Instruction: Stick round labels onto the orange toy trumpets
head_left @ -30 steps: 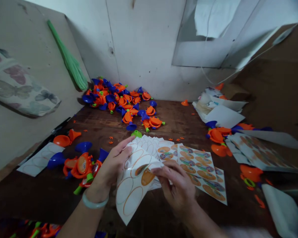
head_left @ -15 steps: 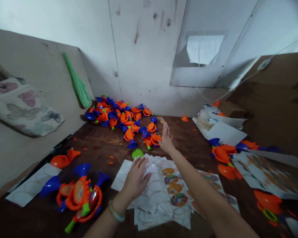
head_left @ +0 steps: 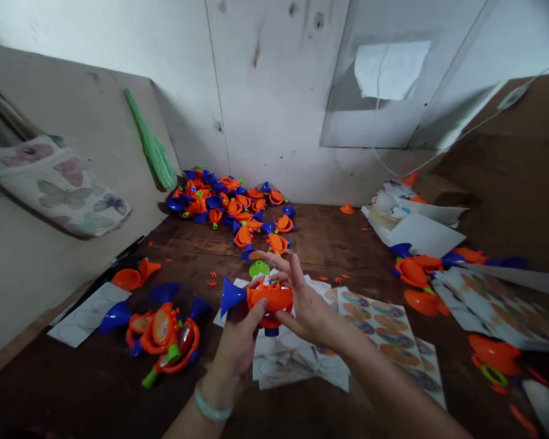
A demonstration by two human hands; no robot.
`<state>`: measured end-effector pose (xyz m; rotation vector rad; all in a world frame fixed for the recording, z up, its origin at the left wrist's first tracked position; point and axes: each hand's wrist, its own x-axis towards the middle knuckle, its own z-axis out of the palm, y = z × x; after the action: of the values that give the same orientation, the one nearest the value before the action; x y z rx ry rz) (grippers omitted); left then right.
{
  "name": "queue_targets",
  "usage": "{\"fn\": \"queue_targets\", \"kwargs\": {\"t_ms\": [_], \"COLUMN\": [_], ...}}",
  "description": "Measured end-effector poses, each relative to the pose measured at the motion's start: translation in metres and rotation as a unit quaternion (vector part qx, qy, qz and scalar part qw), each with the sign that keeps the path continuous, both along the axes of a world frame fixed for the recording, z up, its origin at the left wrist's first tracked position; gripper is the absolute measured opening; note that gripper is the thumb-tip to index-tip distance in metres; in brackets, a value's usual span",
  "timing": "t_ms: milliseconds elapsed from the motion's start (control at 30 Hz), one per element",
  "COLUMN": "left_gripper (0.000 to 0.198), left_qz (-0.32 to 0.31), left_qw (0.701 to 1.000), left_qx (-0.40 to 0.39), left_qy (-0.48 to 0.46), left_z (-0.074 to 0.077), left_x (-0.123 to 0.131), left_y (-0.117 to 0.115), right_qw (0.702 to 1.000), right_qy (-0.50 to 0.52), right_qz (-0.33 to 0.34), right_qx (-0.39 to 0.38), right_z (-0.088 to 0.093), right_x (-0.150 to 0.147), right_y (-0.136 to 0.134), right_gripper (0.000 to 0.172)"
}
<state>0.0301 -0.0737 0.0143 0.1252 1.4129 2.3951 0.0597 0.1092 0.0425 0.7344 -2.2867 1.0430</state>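
Note:
A toy trumpet, orange with a blue bell, is in my left hand; its thumb lies across the toy's near side and its other fingers are partly hidden behind. My right hand is at the trumpet's right end, its thumb near the toy's body. At its raised fingertips is a thin, orange-brown oval that looks like a sticker, somewhat blurred. Below both hands lie stacked sticker sheets, some with peeled white outlines. Another sheet with printed ovals lies to the right.
Several finished-looking trumpets lie at the left, and a large heap of trumpets rests against the back wall. A green cone piece sits behind the sheets. Papers, orange parts and a cardboard box occupy the right.
My left hand has lifted from the sheets and now holds a trumpet. My right hand has come back from near the heap to the trumpet, the oval still at its fingertips.

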Motion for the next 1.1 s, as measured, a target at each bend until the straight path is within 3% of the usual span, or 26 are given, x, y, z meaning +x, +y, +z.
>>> {"fn": "queue_targets", "kwargs": {"t_ms": [67,133,200,267,400,600,800,1100], "left_gripper": [0.076,0.080,0.087,0.096,0.098,0.072,0.054,0.044], "left_qz": [0.013,0.026,0.041,0.050,0.035,0.078,0.110,0.131], "left_qw": [0.999,0.998,0.997,0.996,0.998,0.980,0.942,0.936], "left_qx": [0.012,0.009,0.019,0.044,0.051,-0.007,-0.023,-0.025], "left_qy": [-0.033,-0.048,-0.055,-0.053,0.025,0.181,0.318,0.326], "left_z": [0.007,0.011,0.012,0.013,0.011,0.010,0.018,0.026], "left_x": [0.016,0.030,0.042,0.053,0.069,0.073,0.065,0.069], "left_y": [-0.008,-0.019,-0.029,-0.036,-0.041,-0.037,-0.031,-0.027], "right_qw": [0.996,0.976,0.948,0.930,0.918,0.904,0.866,0.852], "right_qy": [0.026,0.058,0.063,0.036,-0.017,-0.046,-0.072,-0.053], "right_qz": [-0.036,-0.092,-0.133,-0.150,-0.152,-0.141,-0.137,-0.134], "right_qx": [-0.079,-0.190,-0.282,-0.334,-0.366,-0.401,-0.475,-0.503], "right_z": [0.013,0.025,0.032,0.034,0.029,0.025,0.032,0.032], "right_x": [0.030,0.049,0.060,0.066,0.072,0.077,0.077,0.076], "right_y": [-0.019,-0.033,-0.043,-0.053,-0.074,-0.095,-0.103,-0.105], "right_gripper": [0.126,0.113,0.097,0.091,0.095,0.099,0.091,0.088]}}
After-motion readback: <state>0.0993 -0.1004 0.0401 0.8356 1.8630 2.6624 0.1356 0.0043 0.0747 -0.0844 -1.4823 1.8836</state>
